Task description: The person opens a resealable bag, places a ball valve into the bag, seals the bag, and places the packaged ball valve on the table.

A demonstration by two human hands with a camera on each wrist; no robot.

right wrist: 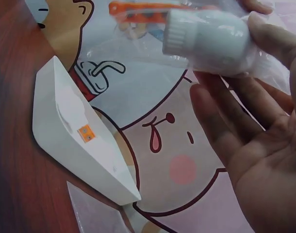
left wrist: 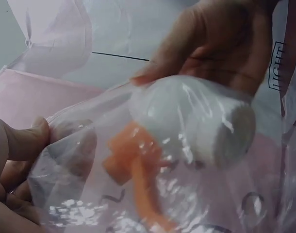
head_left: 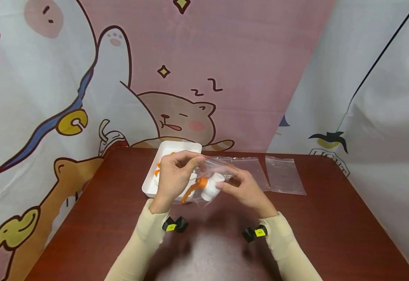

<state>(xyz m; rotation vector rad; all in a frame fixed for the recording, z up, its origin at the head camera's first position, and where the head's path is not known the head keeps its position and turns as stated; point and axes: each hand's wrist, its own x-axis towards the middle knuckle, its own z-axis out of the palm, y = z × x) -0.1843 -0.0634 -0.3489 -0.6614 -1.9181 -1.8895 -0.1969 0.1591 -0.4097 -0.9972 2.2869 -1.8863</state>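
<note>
Above the table, a clear zip bag (head_left: 222,166) holds a white plastic ball valve (head_left: 213,187) with an orange lever handle (head_left: 192,188). My left hand (head_left: 176,173) pinches the bag's upper left edge between thumb and fingers. On the other side, my right hand (head_left: 243,191) grips the bag, its thumb against the white valve body through the film. In the left wrist view the valve (left wrist: 196,121) lies inside the crinkled film, its orange handle pointing down. The right wrist view has the valve (right wrist: 211,41) beside the right thumb, with fingers behind the bag.
Behind the left hand stands a white tray (head_left: 148,186) with orange and white parts in it, partly hidden. Flat clear bags, among them one at the right (head_left: 285,175), lie on the dark red table (head_left: 331,226). A printed cloth (head_left: 253,78) hangs behind the table.
</note>
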